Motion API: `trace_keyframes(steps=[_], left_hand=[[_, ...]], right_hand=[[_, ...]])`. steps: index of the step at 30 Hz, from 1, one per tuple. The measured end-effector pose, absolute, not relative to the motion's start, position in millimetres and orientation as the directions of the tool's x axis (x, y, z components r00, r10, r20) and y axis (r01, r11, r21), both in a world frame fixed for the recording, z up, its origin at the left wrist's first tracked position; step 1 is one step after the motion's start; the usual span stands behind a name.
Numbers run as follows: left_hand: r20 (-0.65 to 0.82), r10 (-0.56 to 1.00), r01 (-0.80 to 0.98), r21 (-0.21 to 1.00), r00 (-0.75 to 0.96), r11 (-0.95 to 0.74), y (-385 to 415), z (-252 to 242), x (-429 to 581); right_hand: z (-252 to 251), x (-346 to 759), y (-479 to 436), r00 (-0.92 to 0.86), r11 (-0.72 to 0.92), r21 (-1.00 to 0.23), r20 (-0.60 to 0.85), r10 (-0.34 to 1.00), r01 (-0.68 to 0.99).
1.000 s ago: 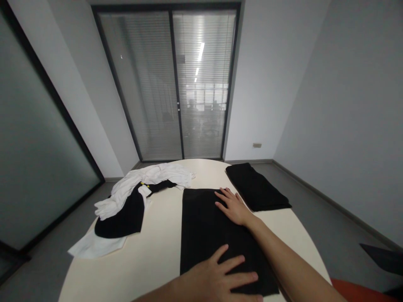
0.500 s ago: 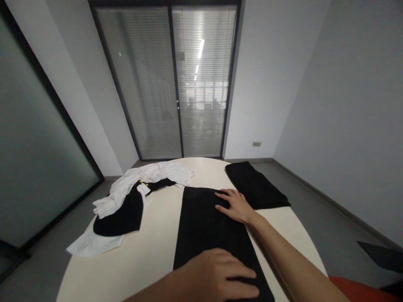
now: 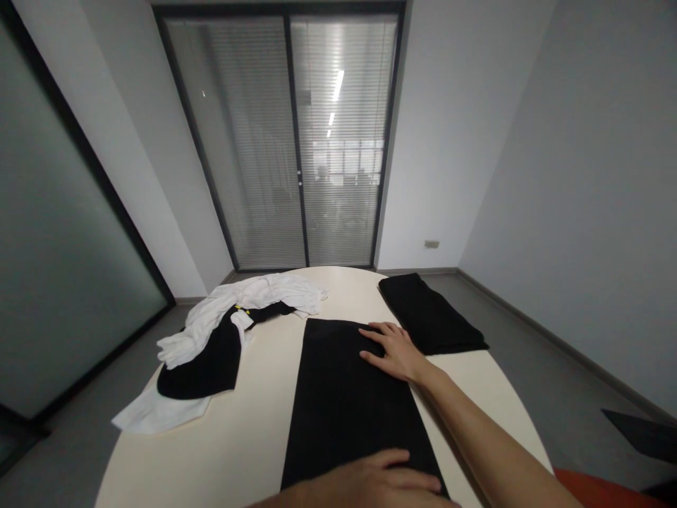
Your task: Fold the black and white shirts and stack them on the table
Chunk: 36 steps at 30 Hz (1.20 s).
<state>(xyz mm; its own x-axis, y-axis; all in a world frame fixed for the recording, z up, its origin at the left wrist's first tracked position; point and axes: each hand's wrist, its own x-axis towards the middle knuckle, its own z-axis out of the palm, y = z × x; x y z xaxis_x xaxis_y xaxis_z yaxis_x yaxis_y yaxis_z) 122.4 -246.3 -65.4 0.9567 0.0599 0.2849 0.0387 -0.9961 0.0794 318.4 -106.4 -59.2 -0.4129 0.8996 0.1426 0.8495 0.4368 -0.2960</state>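
A black folded garment (image 3: 343,402) lies flat in a long strip down the middle of the table, in front of me. My right hand (image 3: 394,353) rests on its far right edge, palm down, fingers spread. Low in the view, my left hand (image 3: 378,487) lies over the near part of the same garment with its fingers extended; the bottom edge of the picture cuts it off. The garment's near end is partly hidden by that hand. Neither hand grips the fabric.
Another folded black garment (image 3: 431,317) lies at the table's right edge. On the left is a loose heap of white clothing (image 3: 254,293) and black clothing (image 3: 204,363). The round pale table (image 3: 243,451) stands before a glass door with blinds (image 3: 338,212).
My left hand has slid toward me over the garment, down toward the picture's bottom edge. The garment has shifted slightly nearer and left. My right hand stays nearly in place.
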Motion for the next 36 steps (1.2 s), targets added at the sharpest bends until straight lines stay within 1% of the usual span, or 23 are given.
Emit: trace_keyframes(steps=[2, 3, 4, 6, 8, 11, 13, 15, 17, 20, 22, 24, 27, 30, 33, 36], left_hand=[[0.288, 0.223, 0.154, 0.244, 0.931, -0.958, -235, -47, 109], [0.267, 0.352, 0.266, 0.308, 0.897, -0.913, -226, -40, 101], [0.276, 0.484, 0.385, 0.344, 0.831, -0.857, -216, -34, 91], [0.319, 0.656, 0.565, 0.339, 0.683, -0.753, -192, -33, 69], [0.325, 0.775, 0.714, 0.31, 0.542, -0.628, -168, -44, 49], [0.229, 0.884, 0.827, 0.319, 0.408, -0.464, -145, -70, 29], [0.196, 0.901, 0.842, 0.325, 0.387, -0.432, -138, -83, 24], [0.216, 0.905, 0.849, 0.321, 0.366, -0.42, -135, -88, 22], [0.271, 0.911, 0.866, 0.315, 0.311, -0.389, -133, -88, 22], [0.322, 0.922, 0.886, 0.333, 0.215, -0.323, -128, -83, 16], [0.327, 0.929, 0.877, 0.377, 0.173, -0.297, -123, -81, 12], [0.325, 0.935, 0.847, 0.449, 0.14, -0.283, -119, -81, 9], [0.313, 0.945, 0.799, 0.54, 0.1, -0.263, -116, -82, 8], [0.305, 0.949, 0.781, 0.571, 0.083, -0.252, -114, -85, 9], [0.288, 0.956, 0.756, 0.614, 0.057, -0.23, -111, -88, 10], [0.268, 0.963, 0.706, 0.674, 0.04, -0.217, -108, -90, 10]], right_hand=[[-59, 319, -107, -0.423, 0.448, -0.296, 0.146, 0.894, 0.844], [-59, 320, -107, -0.432, 0.457, -0.296, 0.148, 0.89, 0.839], [-59, 320, -108, -0.442, 0.467, -0.298, 0.15, 0.884, 0.833], [-58, 320, -108, -0.47, 0.492, -0.304, 0.148, 0.87, 0.816], [-57, 318, -110, -0.502, 0.521, -0.314, 0.146, 0.853, 0.794], [-55, 316, -114, -0.535, 0.552, -0.336, 0.15, 0.832, 0.763], [-56, 316, -115, -0.544, 0.564, -0.358, 0.166, 0.823, 0.744], [-59, 318, -113, -0.531, 0.564, -0.382, 0.197, 0.824, 0.732], [-64, 322, -110, -0.475, 0.529, -0.396, 0.235, 0.848, 0.75], [-70, 327, -104, -0.354, 0.43, -0.387, 0.255, 0.9, 0.815], [-72, 329, -101, -0.318, 0.396, -0.382, 0.252, 0.914, 0.835], [-71, 329, -100, -0.308, 0.388, -0.397, 0.252, 0.917, 0.832], [-69, 327, -99, -0.265, 0.342, -0.47, 0.223, 0.938, 0.814], [-65, 327, -99, -0.202, 0.251, -0.543, 0.149, 0.968, 0.802], [-62, 327, -99, -0.16, 0.184, -0.542, 0.091, 0.983, 0.82], [-58, 329, -102, -0.16, 0.183, -0.533, 0.089, 0.983, 0.826]])
